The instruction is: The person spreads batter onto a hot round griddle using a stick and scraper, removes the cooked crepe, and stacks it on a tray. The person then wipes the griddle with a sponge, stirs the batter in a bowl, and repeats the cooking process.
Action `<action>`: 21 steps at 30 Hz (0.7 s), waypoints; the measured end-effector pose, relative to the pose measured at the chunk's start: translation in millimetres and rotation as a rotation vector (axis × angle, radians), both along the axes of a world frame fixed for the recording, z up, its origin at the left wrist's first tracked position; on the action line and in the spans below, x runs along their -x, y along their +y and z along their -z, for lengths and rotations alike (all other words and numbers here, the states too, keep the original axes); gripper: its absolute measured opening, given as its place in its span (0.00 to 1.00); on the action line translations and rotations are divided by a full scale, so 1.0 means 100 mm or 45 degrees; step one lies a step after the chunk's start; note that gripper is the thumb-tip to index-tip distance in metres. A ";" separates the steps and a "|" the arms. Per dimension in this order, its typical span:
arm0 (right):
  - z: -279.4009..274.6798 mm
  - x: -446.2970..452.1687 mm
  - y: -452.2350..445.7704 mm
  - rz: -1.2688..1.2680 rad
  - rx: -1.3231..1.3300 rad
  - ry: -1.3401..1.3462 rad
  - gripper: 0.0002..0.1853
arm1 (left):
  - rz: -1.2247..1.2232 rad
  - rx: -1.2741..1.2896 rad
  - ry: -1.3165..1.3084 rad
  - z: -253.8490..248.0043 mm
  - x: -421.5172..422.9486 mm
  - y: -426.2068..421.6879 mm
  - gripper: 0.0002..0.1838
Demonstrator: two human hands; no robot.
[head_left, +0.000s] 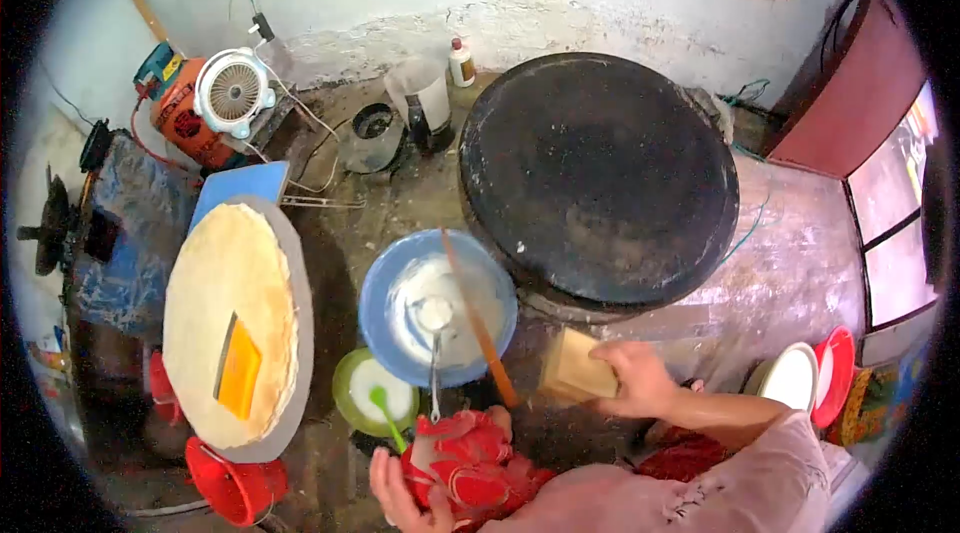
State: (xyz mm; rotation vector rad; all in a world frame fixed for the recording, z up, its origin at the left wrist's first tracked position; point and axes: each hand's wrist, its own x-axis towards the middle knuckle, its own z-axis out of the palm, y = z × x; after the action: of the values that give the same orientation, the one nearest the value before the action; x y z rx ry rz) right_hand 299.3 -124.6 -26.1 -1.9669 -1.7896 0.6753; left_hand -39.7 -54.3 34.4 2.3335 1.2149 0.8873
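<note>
Right hand [640, 380]: closed on the right side of a tan, squared-off block [586, 370]; fingers partly hidden, no gap visible between hand and block.
Block position: just off the near rim of a large, round, black griddle [600, 178], right of a round blue plastic bowl [374, 305]; resting or lifted, cannot tell.
Block to griddle: griddle lies straight beyond block; block juts leftward from the right hand. Long axis hard to call, outline near square, left edge blurred.
Nearer hand: right; left well apart from block, near the bottom edge of view.
Left hand [402, 495]: loosely spread, fingers slightly bent, against bunched red cloth [462, 458]; gripping or only touching, cannot tell.
Block texture: flat-faced, matt, plain; wood or foam, cannot tell.
Griddle surface: flat, dull, pale specks, scuffed rim.
Blue bowl contents: white paste smeared up the walls; metal ladle [435, 373] and slim brown stick [470, 308] leaning inside.
Green bowl [342, 401]: small, round, white liquid inside, bright green spoon [379, 399] in it.
Flatbread stack [215, 273]: thin, pale, round sheets, frilled edge, on a round grey board [306, 343]; yellow scraper [238, 373] on top.
</note>
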 end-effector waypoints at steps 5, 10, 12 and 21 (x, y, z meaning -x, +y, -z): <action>-0.22 -0.70 0.97 0.067 -0.425 -0.458 0.29 | 0.000 -0.135 0.156 -0.12 -0.31 0.12 0.25; 0.09 -1.18 2.32 -0.076 -0.527 -0.740 0.25 | -0.129 -0.115 0.280 -0.09 -0.60 0.26 0.23; 0.24 -1.66 2.87 0.221 -0.387 -0.894 0.17 | -0.113 -0.108 0.308 -0.07 -0.69 0.34 0.23; 0.18 -1.94 3.61 0.182 -0.334 -0.960 0.07 | -0.109 -0.080 0.386 -0.01 -0.92 0.61 0.23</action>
State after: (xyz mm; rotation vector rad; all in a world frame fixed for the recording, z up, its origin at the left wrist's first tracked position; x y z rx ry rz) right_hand 492.9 236.6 -44.1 -2.2898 -1.9504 -0.3996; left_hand 52.0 6.4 35.7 2.5515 1.4324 0.6200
